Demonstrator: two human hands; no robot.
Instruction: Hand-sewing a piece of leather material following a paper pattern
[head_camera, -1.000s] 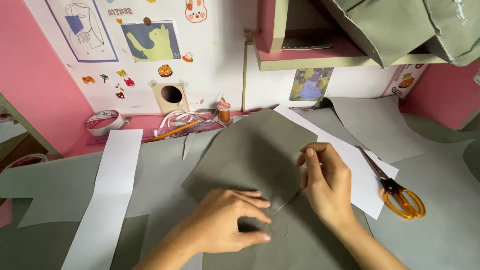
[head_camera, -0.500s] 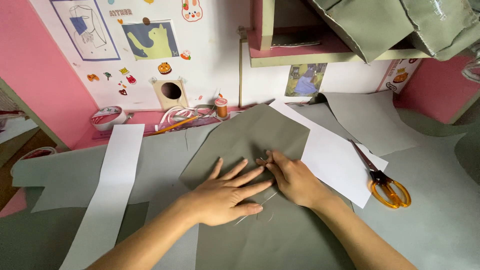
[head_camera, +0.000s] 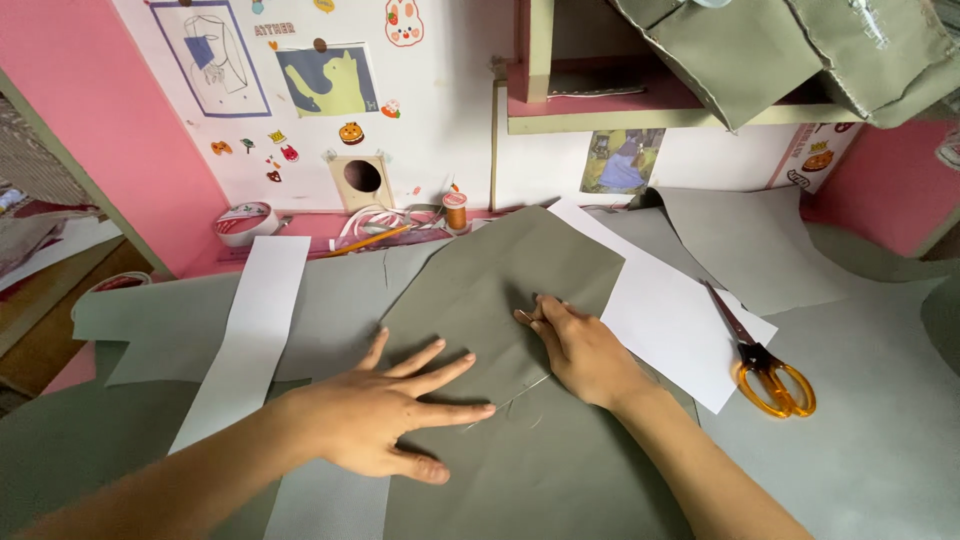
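Both hands are pressing flat on a grey fabric piece (head_camera: 500, 290) lying mid-table over more grey cloth. The left hand (head_camera: 385, 415) is lying released, fingers spread; the right hand (head_camera: 580, 345) is resting open, fingers together, grasping nothing. Scissors (head_camera: 765, 365) are lying right, partly on white paper (head_camera: 670, 320).

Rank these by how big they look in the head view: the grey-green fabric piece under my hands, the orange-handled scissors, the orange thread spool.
1. grey-green fabric piece
2. orange-handled scissors
3. orange thread spool, which sits farther from the camera
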